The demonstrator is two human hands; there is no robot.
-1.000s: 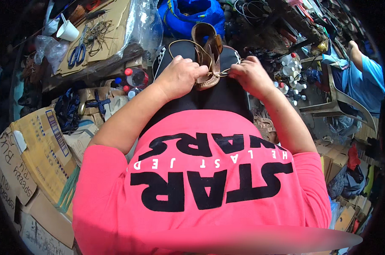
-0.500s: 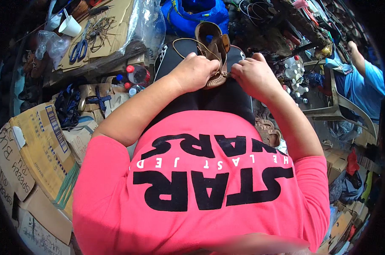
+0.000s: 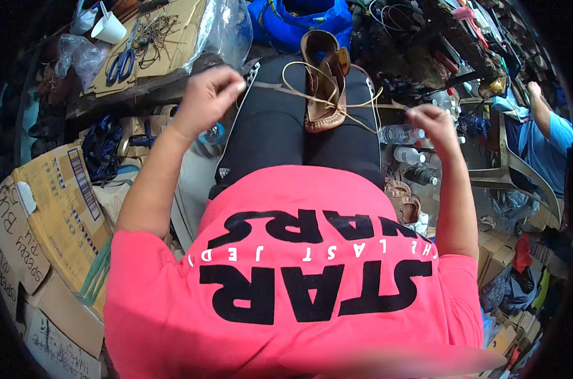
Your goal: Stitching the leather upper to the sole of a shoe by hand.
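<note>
A brown leather moccasin-type shoe [image 3: 325, 115] rests on my lap, its stitched toe toward me and its opening away from me. A tan lace [image 3: 292, 67] loops over its left side and crosses the front. From the shoe, one strand runs left to my left hand [image 3: 212, 98], whose thumb and fingers are pinched together. Another strand stretches right toward my right hand [image 3: 435, 126], which is also closed, with its fingertips blurred. The hands are wide apart, one on each side of my thighs, and neither touches the shoe itself.
A blue bag [image 3: 299, 28] lies beyond my knees. At the far left, scissors [image 3: 120, 66] and a white cup [image 3: 109, 28] sit by cardboard sheets. Plastic bottles [image 3: 400, 134] stand on the right, near a person in blue [image 3: 542, 148] and a chair [image 3: 520, 180]. Cardboard boxes [image 3: 62, 208] fill the left.
Both hands have moved from close at the shoe's toe out to opposite sides, drawing the lace strands outward. The shoe stays on my lap.
</note>
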